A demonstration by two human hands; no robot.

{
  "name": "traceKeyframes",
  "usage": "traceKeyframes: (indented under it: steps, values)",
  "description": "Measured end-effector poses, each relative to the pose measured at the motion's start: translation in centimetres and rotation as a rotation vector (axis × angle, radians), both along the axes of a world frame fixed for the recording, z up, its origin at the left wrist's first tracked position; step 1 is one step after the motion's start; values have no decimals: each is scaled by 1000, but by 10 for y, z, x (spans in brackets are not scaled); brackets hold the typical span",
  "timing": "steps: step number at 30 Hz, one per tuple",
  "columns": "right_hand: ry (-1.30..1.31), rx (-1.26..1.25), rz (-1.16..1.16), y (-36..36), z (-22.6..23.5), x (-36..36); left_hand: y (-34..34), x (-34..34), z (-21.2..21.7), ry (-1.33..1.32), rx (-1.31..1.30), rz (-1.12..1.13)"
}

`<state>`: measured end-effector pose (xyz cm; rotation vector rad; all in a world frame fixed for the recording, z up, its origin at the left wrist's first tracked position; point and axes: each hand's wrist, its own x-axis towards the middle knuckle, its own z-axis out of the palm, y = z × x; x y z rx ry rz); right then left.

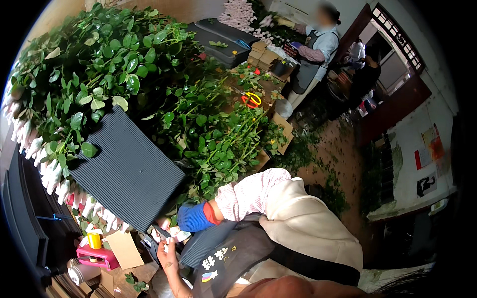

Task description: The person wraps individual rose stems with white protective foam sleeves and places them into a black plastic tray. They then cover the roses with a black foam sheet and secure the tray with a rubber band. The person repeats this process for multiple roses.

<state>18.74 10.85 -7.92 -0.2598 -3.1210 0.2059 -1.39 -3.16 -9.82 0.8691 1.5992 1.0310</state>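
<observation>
My bare left hand (168, 252) is at the lower middle, thumb and fingers pinched near something small and whitish that I cannot make out. Just above it, my right hand (175, 232) reaches in from the right in a pale covering with a blue cuff (193, 217); its fingers are mostly hidden. Under my right wrist lies a dark ribbed sheet (207, 242), against my dark apron (231, 260). A larger black ribbed sheet (129, 169) slants over leafy flower stems (124, 54), its lower corner close to my hands. White-sleeved flower heads (52, 174) line the pile's left edge.
Lower left, a pink tape dispenser (99, 257), yellow roll (94, 240), pale cup (83, 273) and cardboard piece (124, 250) crowd together. Scissors (252, 100) with orange and yellow handles lie farther off. Beyond them stands another person (318, 54); leaves litter the floor (343, 149).
</observation>
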Motion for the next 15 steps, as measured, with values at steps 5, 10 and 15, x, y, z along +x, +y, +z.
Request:
traceKeyframes:
  steps: [5, 10, 15]
  values:
    - [-29, 16, 6, 2, 13, -3, -1, 12, -5, 56, 1, 101]
    - [80, -1, -36, 2, -1, 8, -56, -18, -45, -96, 54, 438]
    - [65, -70, -17, 2, -10, -3, -109, -43, -35, 373, -93, 466]
